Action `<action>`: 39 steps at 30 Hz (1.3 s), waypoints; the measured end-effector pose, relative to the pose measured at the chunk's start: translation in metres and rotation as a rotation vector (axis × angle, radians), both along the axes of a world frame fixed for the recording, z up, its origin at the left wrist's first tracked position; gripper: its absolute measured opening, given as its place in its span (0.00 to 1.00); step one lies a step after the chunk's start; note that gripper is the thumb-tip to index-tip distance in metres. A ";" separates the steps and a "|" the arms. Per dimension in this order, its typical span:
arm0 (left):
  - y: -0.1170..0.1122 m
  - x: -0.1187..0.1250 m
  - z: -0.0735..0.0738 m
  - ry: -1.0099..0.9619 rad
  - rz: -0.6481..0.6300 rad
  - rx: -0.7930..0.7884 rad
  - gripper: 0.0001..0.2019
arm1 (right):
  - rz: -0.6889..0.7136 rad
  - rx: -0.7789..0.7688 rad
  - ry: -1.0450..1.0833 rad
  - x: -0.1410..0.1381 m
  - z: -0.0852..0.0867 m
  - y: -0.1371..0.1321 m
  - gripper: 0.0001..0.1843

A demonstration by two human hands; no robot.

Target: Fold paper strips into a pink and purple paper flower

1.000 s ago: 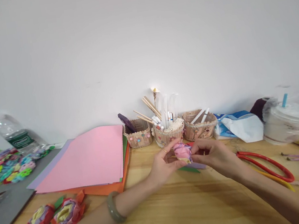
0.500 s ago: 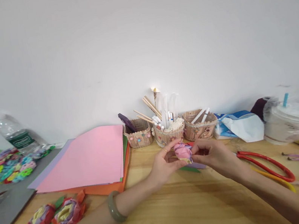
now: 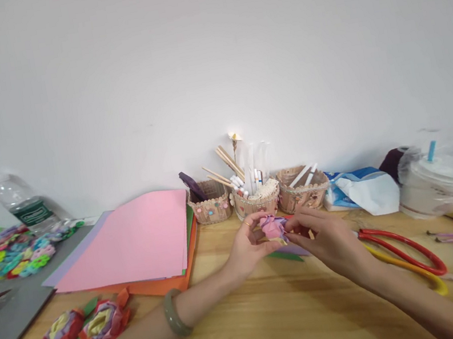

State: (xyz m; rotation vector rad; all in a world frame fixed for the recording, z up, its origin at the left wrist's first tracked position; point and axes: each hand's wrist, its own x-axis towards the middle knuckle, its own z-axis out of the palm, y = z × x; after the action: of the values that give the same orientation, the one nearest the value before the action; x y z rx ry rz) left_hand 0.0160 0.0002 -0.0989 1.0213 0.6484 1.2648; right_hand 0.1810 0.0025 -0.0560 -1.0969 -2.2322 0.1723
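Observation:
A small pink and purple paper flower with a yellowish lower edge is held up over the middle of the table. My left hand grips it from the left between thumb and fingers. From the right, my right hand pinches its edge with thumb and forefinger. Below and behind the hands, green paper and some purple and red paper lie on the table, partly hidden. Two finished-looking paper flowers, one beside the other, rest at the left with green leaves.
Colored paper sheets are stacked at left centre. Three small baskets, left, middle and right, stand along the wall. Red-and-yellow-handled scissors, a tissue pack and a lidded cup are at right; a bottle is far left.
The paper flower has shifted and turned slightly to the left in my fingers. My right hand has moved a little left and rotated, showing more of the scissors' yellow handle.

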 end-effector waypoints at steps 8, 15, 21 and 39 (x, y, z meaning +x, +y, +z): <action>0.003 0.001 -0.004 -0.008 0.052 0.003 0.26 | -0.065 0.384 -0.106 0.001 -0.009 -0.005 0.10; 0.003 0.002 -0.002 -0.038 0.080 -0.007 0.27 | -0.081 0.475 -0.091 0.003 -0.010 -0.006 0.09; 0.003 0.001 -0.003 -0.060 0.086 0.000 0.27 | 0.060 0.369 -0.058 0.003 -0.013 -0.006 0.11; 0.002 -0.001 -0.005 -0.040 -0.004 0.165 0.25 | -0.036 -0.262 0.360 0.001 0.012 -0.006 0.12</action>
State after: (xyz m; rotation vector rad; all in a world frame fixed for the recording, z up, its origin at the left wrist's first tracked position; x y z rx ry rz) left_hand 0.0153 0.0022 -0.1042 1.1284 0.5172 1.3486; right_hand 0.1820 -0.0040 -0.0438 -1.1371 -1.9010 0.6118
